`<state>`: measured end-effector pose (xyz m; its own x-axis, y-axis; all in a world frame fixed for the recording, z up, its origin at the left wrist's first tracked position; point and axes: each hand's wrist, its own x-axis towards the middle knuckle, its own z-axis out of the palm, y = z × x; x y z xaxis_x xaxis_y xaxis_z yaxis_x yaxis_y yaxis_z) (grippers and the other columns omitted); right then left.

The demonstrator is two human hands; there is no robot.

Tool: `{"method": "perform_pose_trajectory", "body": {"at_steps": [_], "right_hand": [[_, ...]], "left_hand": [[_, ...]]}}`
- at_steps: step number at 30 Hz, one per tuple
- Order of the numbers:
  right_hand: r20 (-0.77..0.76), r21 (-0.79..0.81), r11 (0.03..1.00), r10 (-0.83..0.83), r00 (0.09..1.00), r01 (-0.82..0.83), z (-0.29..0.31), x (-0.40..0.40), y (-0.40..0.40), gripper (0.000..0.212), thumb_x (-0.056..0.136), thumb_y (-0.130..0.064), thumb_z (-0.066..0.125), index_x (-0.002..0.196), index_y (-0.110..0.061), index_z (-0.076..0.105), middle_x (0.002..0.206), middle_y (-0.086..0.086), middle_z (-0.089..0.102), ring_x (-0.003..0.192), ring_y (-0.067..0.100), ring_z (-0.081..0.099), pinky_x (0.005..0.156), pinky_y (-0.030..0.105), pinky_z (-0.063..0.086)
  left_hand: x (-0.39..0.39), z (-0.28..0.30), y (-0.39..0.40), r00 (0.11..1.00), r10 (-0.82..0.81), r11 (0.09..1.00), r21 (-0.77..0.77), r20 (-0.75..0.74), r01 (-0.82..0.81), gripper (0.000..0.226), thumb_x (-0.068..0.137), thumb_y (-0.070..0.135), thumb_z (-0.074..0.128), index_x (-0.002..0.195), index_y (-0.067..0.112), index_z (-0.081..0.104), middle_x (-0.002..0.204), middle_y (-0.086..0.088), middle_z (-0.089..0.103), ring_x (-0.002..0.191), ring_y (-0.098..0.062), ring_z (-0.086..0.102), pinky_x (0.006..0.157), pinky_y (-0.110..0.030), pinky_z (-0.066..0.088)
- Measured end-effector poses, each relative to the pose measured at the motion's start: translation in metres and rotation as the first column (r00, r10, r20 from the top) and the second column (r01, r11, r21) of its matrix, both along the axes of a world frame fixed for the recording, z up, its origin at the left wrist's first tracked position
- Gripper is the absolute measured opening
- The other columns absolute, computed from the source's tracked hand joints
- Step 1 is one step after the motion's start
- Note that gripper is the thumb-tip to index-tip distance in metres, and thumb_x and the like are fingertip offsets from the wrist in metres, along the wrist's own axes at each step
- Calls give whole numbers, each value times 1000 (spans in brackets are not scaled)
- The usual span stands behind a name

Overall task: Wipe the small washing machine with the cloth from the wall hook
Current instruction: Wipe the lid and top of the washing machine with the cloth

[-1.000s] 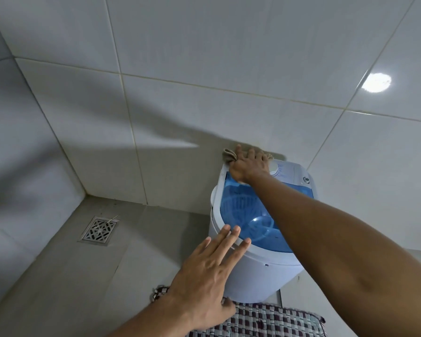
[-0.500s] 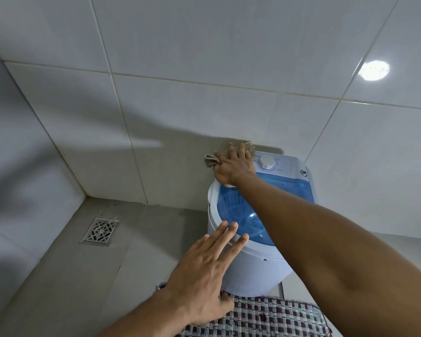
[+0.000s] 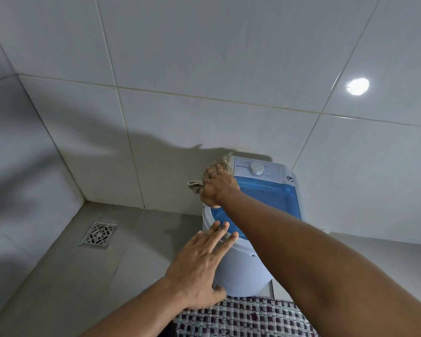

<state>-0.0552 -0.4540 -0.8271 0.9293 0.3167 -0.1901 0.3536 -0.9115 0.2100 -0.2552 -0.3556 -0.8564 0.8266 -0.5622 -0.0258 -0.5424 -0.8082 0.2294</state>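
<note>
The small white washing machine point(image 3: 241, 271) with a blue see-through lid point(image 3: 270, 198) stands on the floor against the tiled wall. My right hand point(image 3: 218, 187) presses a beige cloth point(image 3: 196, 184) onto the machine's upper left rim, beside the white dial point(image 3: 256, 169); cloth ends stick out left of and above the hand. My left hand point(image 3: 199, 266) is held flat with fingers spread against the machine's near left side, fingertips at the lid's edge.
A square metal floor drain point(image 3: 98, 234) lies to the left in the grey floor. A checked maroon and white mat point(image 3: 243, 317) lies in front of the machine. Tiled walls meet in a corner at the left.
My right hand has slid the cloth leftward from the control panel to the machine's left rim, uncovering the dial. The left hand has stayed against the machine's side.
</note>
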Motion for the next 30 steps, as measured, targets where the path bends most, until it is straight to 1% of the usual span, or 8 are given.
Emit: {"method": "perform_pose_trajectory", "body": {"at_steps": [7, 15, 18, 21, 24, 26, 28, 30], "right_hand": [[-9, -51, 998, 31, 999, -31, -6, -22, 3, 71, 101, -45, 24, 161, -7, 20, 170, 16, 14, 158, 39, 6, 127, 50, 16], [-39, -2, 1000, 29, 999, -29, 5, -57, 12, 68, 100, -45, 23, 152, -7, 43, 162, 17, 37, 153, 39, 24, 123, 50, 26], [38, 7, 997, 76, 996, -76, 13, -76, 17, 66, 97, -45, 19, 125, -8, 67, 135, 19, 64, 126, 37, 54, 105, 45, 43], [39, 104, 993, 53, 998, -57, 32, -91, 21, 57, 101, -44, 25, 103, -12, 72, 111, 17, 72, 105, 36, 66, 79, 39, 45], [-42, 345, 935, -67, 997, 77, 44, -100, 13, 49, 100, -46, 27, 91, -15, 64, 106, 18, 71, 100, 38, 66, 83, 43, 51], [-213, 616, 731, -206, 955, 295, 48, -102, -2, 48, 98, -47, 31, 96, -12, 63, 108, 17, 71, 103, 36, 67, 92, 46, 53], [-520, 796, 181, -284, 806, 578, 50, -97, -23, 50, 96, -49, 41, 114, -10, 66, 116, 15, 71, 107, 33, 67, 96, 49, 54], [-754, 632, -408, -126, 645, 659, 55, -92, -49, 43, 97, -43, 52, 121, -10, 65, 115, 17, 73, 103, 35, 71, 85, 51, 60]], "left_hand": [[1, 2, -3, 1000, 20, 1000, 6, 2, -21, 109, 85, 50, 62, 162, 34, -12, 172, 3, -23, 158, -15, -21, 131, -44, 2], [0, 7, -1, 999, 27, 999, 29, 26, -28, 104, 82, 52, 63, 164, 29, 4, 175, -3, 1, 160, -21, 5, 130, -43, 11], [-1, 11, -1, 997, 17, 999, 33, 78, -20, 98, 81, 51, 63, 162, 26, 14, 170, -4, 19, 156, -22, 17, 129, -37, 11], [-3, 10, -1, 996, 30, 1000, -2, 82, -30, 98, 82, 51, 63, 162, 27, 12, 171, -3, 16, 156, -21, 16, 128, -35, 11], [-3, 5, -1, 998, 38, 999, -28, 44, -37, 104, 84, 51, 64, 164, 30, 1, 174, -1, -2, 159, -20, 6, 130, -37, 7], [-3, 3, -1, 999, 37, 998, -47, 35, -35, 107, 85, 51, 64, 164, 34, -8, 174, 3, -16, 159, -14, -3, 128, -37, 7], [-3, 2, -1, 998, 33, 997, -74, 50, -29, 111, 84, 50, 65, 163, 37, -11, 172, 6, -25, 157, -10, -9, 127, -36, 7], [-1, -1, 0, 998, 22, 996, -87, 51, -18, 112, 83, 50, 66, 163, 38, -13, 170, 8, -28, 157, -10, -15, 127, -35, 3]]}}
